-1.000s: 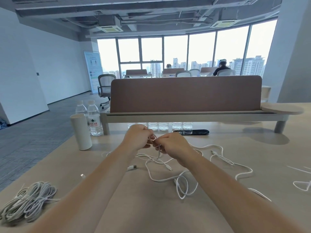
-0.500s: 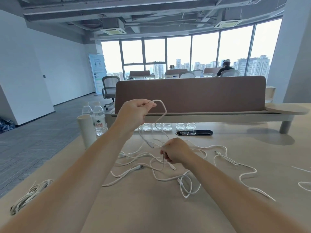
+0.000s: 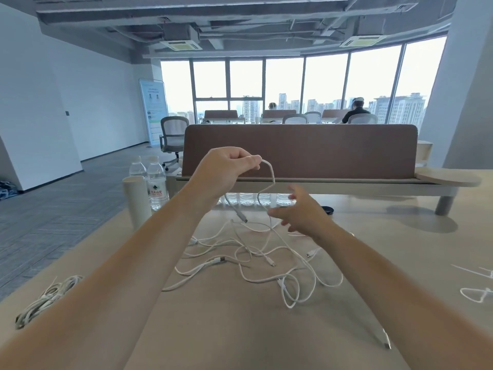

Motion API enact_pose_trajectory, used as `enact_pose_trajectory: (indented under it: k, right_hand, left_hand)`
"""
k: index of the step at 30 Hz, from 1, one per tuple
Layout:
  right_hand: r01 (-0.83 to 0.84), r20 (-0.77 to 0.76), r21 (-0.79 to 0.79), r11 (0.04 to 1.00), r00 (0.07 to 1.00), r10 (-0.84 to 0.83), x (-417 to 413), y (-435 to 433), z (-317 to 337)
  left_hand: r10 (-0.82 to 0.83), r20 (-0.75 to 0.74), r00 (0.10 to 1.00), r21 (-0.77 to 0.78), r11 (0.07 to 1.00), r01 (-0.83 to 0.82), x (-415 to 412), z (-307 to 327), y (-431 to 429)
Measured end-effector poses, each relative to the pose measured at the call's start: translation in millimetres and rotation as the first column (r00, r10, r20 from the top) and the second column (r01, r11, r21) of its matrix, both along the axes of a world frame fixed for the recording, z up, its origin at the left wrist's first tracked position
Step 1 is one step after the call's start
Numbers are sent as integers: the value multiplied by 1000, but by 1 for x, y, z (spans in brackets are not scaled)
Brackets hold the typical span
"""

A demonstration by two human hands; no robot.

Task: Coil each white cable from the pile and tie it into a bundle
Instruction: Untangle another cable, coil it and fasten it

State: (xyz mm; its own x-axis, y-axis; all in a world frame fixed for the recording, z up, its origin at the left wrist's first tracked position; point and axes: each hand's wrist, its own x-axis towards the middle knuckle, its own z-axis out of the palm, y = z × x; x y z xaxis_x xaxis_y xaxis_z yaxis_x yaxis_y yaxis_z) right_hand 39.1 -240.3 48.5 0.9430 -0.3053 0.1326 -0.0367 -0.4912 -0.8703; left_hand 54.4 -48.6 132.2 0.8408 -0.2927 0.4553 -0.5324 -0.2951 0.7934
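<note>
My left hand (image 3: 226,169) is raised above the table and pinches a white cable (image 3: 270,182) near one end. The cable's plug (image 3: 242,217) dangles below that hand, and the rest runs down into the pile. My right hand (image 3: 298,212) hovers lower, fingers spread and blurred, beside the hanging strand; I cannot tell whether it touches it. A loose pile of white cables (image 3: 266,260) lies tangled on the beige table (image 3: 240,329) under both hands. Tied cable bundles (image 3: 45,300) lie at the table's left edge.
A white cylinder (image 3: 136,201) and two water bottles (image 3: 156,182) stand at the back left. A brown desk divider (image 3: 301,150) crosses the far side, with a dark flat object (image 3: 326,209) in front of it. White ties (image 3: 477,292) lie at the right edge.
My left hand lifted the cable from table height to well above it. My right hand let go of the strand it held low down, opened, and moved up and to the right.
</note>
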Motion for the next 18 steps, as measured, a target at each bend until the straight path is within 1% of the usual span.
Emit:
enact_pose_trajectory:
  k: [3, 5, 7, 9, 12, 14, 16, 17, 18]
  right_hand:
    - [-183, 104, -43, 982, 977, 187, -9, 1, 19]
    - [-234, 142, 2, 972, 962, 231, -18, 7, 31]
    - [-255, 165, 69, 964, 956, 242, -25, 15, 39]
    - [-227, 160, 116, 967, 965, 207, -27, 19, 44]
    - [-141, 119, 127, 982, 985, 126, -28, 16, 47]
    - [-156, 100, 190, 969, 985, 139, -29, 14, 48]
    - [-165, 114, 244, 955, 983, 141, -30, 14, 49]
    - [-140, 136, 219, 966, 984, 111, -30, 14, 50]
    - [-89, 169, 159, 983, 984, 62, -29, 12, 51]
  left_hand:
    - [-76, 33, 997, -59, 995, 78, -14, 16, -4]
    - [-103, 46, 994, -106, 989, 107, -22, 25, -4]
    - [-111, 49, 993, -138, 983, 117, -28, 32, -4]
    - [-118, 53, 992, -158, 979, 125, -31, 38, -3]
    - [-101, 70, 992, -151, 982, 110, -39, 44, 3]
    - [-72, 69, 995, -144, 986, 81, -44, 46, 9]
    - [-49, 54, 997, -141, 988, 56, -45, 46, 14]
    - [-40, 44, 998, -137, 990, 45, -44, 45, 16]
    - [-33, 31, 999, -132, 991, 36, -42, 43, 19]
